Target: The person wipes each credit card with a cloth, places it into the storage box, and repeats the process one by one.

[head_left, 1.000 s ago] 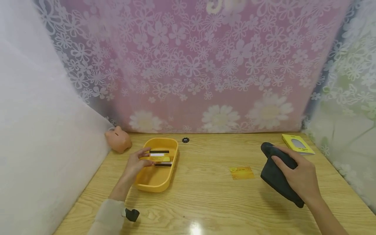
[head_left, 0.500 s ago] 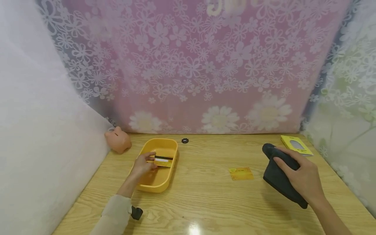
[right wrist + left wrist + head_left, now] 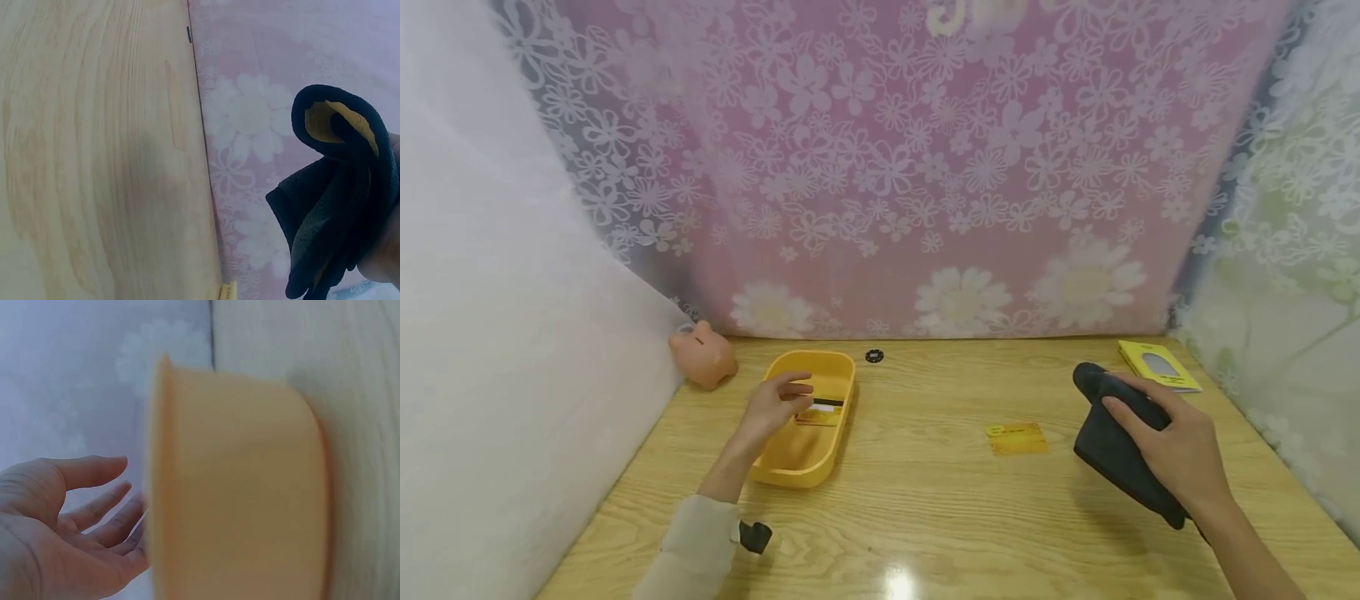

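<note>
In the head view my left hand (image 3: 775, 406) is over the yellow plastic tray (image 3: 797, 479), thumb and fingers apart. Seen from the left wrist, this hand (image 3: 69, 531) has nothing between its loosely bent fingers beside the tray's rim. Bank cards (image 3: 822, 415) with a dark stripe and a white strip lie inside the tray, partly hidden by the fingertips. My right hand (image 3: 1183, 446) grips a folded dark cloth (image 3: 1120, 454) above the table's right side. The cloth (image 3: 337, 181) shows a yellow inner face in the right wrist view.
A yellow-orange card (image 3: 1017, 439) lies on the wooden table (image 3: 925, 500) between the hands. A piggy bank (image 3: 703, 358) stands at the back left, a black poker chip (image 3: 874, 356) at the back. A yellow booklet-like packet (image 3: 1160, 367) lies at the back right. Curtains enclose the table.
My left hand has let the striped cards go in the tray, and its fingers have risen off them. The right hand still holds the cloth, shifted slightly to the right.
</note>
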Available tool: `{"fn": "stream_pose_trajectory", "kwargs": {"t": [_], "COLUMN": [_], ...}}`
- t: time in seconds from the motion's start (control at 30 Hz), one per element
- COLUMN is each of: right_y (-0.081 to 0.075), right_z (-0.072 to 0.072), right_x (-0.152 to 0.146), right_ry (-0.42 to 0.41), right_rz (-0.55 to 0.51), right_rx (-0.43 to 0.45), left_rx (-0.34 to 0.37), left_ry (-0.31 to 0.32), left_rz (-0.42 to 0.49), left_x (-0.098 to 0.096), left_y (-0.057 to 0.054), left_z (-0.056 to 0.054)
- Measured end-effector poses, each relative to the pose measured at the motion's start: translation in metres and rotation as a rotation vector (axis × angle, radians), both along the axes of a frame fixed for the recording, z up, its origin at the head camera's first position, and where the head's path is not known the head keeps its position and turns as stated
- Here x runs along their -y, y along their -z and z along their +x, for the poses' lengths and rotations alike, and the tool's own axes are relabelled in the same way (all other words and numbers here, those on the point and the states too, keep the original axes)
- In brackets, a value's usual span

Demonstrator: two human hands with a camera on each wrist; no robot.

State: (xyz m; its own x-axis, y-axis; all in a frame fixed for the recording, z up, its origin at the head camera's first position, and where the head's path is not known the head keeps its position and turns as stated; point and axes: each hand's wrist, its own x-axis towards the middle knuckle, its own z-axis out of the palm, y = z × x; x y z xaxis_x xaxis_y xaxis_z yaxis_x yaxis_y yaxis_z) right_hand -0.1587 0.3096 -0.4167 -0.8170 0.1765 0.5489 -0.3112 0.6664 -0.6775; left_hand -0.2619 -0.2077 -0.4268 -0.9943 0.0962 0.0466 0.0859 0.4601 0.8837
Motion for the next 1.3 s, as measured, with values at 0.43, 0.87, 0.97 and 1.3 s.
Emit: {"fn": "stream_pose_trajectory", "kwargs": {"t": [0.43,0.87,0.97,1.3], "right_y": [0.006,0.01,0.009,0.005], "right_z": [-0.004,-0.003,-0.002,-0.006], "right_x": [0.004,0.004,0.004,0.007], "right_ry": [0.045,0.042,0.044,0.039], "right_rz": [-0.023,-0.037,-0.044,-0.05], "right_rx": [0.035,0.007,0.011,0.017], "left_rx": [-0.106,-0.016,0.007,-0.036], "left_ry": [0.315,0.456,0.411,0.284], "left_rz": [-0.026,-0.129,-0.118,-0.311], "left_x": [-0.134,-0.241,-0.251,-0.274], "left_y": [-0.02,0.034,0.04,0.054], "left_z": [0.017,0.012,0.011,0.008]}}
